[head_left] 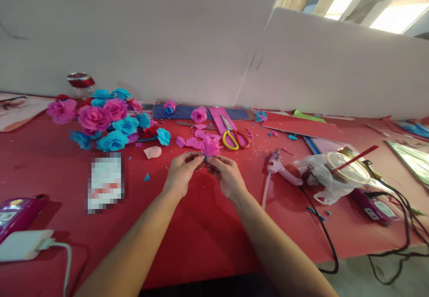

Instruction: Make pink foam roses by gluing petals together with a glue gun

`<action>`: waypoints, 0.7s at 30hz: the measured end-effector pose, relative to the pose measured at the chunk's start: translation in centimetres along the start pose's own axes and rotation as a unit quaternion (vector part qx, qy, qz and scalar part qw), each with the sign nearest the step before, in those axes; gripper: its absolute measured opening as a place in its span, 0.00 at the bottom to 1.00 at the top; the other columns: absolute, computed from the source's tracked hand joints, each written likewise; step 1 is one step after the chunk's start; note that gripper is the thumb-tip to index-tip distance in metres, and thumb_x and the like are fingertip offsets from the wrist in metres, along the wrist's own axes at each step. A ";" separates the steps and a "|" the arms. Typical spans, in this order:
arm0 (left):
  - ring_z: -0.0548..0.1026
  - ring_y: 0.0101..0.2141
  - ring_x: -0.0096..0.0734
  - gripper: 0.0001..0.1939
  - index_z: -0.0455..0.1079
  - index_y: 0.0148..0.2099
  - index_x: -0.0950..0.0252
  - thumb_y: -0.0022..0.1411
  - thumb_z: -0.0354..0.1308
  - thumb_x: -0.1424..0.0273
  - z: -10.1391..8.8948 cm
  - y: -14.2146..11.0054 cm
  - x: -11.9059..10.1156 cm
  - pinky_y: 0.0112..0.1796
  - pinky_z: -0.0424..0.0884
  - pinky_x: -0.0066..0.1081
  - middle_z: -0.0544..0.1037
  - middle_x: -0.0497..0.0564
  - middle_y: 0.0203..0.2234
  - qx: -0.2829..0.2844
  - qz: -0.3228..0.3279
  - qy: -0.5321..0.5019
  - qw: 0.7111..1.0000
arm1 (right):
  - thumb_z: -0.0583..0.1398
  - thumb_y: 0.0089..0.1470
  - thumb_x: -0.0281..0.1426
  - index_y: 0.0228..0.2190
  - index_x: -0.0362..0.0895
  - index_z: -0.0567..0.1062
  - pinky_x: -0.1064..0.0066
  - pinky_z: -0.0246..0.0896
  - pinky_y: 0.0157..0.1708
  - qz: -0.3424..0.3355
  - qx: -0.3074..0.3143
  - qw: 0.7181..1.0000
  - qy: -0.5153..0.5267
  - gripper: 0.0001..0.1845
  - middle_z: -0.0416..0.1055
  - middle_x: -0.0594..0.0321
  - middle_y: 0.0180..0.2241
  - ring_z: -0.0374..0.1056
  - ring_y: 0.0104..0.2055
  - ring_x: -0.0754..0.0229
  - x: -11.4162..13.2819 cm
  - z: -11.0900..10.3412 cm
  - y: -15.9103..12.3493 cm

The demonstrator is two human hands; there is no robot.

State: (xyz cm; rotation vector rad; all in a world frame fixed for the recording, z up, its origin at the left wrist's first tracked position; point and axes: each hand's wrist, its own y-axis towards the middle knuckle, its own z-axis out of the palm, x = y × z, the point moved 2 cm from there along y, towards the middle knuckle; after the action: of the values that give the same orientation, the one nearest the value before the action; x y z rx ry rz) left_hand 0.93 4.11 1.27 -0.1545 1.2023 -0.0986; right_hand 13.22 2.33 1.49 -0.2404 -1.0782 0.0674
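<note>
Between my two hands, over the red table, is a pink paper flower with a bit of blue at its base. My left hand pinches that base from the left with thumb and fingers. From the right, my right hand closes on the flower's lower part. Loose pink paper petals lie just behind my left hand. Scissors with one yellow and one red handle rest beyond my right hand, partly on a pink paper strip.
At the left stands a bunch of paper flowers before a lidded jar. To the right lie a glue gun, a plastic bag with a container and black cables. A white charger is front left. White panels bound the back.
</note>
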 end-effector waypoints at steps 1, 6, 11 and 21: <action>0.70 0.25 0.23 0.11 0.76 0.29 0.67 0.41 0.68 0.68 0.0 0.0 0.0 0.30 0.64 0.25 0.77 0.49 0.23 0.000 0.003 0.001 1.000 | 0.68 0.35 0.32 0.21 0.41 0.78 0.73 0.58 0.28 -0.001 -0.001 1.000 -0.006 0.08 0.73 0.64 0.20 0.64 0.23 0.67 -0.1 0.0 0.0; 0.70 0.25 0.24 0.09 0.76 0.30 0.67 0.44 0.67 0.69 0.1 -0.1 -0.1 0.30 0.66 0.25 0.77 0.49 0.23 -0.015 0.037 0.032 0.999 | 0.66 0.38 0.31 0.21 0.42 0.79 0.73 0.57 0.29 -0.064 -0.024 0.997 -0.044 0.05 0.72 0.65 0.19 0.63 0.23 0.67 -0.4 -0.1 0.0; 0.71 0.24 0.26 0.07 0.76 0.31 0.66 0.49 0.63 0.68 0.3 -0.5 -0.2 0.28 0.67 0.25 0.76 0.49 0.21 -0.017 0.102 0.115 0.988 | 0.64 0.42 0.31 0.23 0.44 0.80 0.71 0.60 0.32 -0.115 -0.019 0.991 -0.071 0.04 0.74 0.65 0.21 0.66 0.25 0.65 -0.5 0.2 -0.2; 0.74 0.26 0.31 0.06 0.74 0.33 0.65 0.54 0.60 0.68 0.3 -1.0 0.3 0.30 0.68 0.28 0.77 0.51 0.24 -0.052 0.167 0.183 0.967 | 0.60 0.48 0.29 0.29 0.46 0.81 0.68 0.63 0.36 -0.224 -0.039 0.941 -0.252 0.09 0.77 0.63 0.29 0.70 0.31 0.58 -0.3 0.6 -1.3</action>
State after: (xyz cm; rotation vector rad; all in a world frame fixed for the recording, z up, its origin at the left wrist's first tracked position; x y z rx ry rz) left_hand 1.29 3.13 1.27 -0.0232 1.5883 0.2417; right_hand 12.45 1.11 1.85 -0.0398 -1.6264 -0.3416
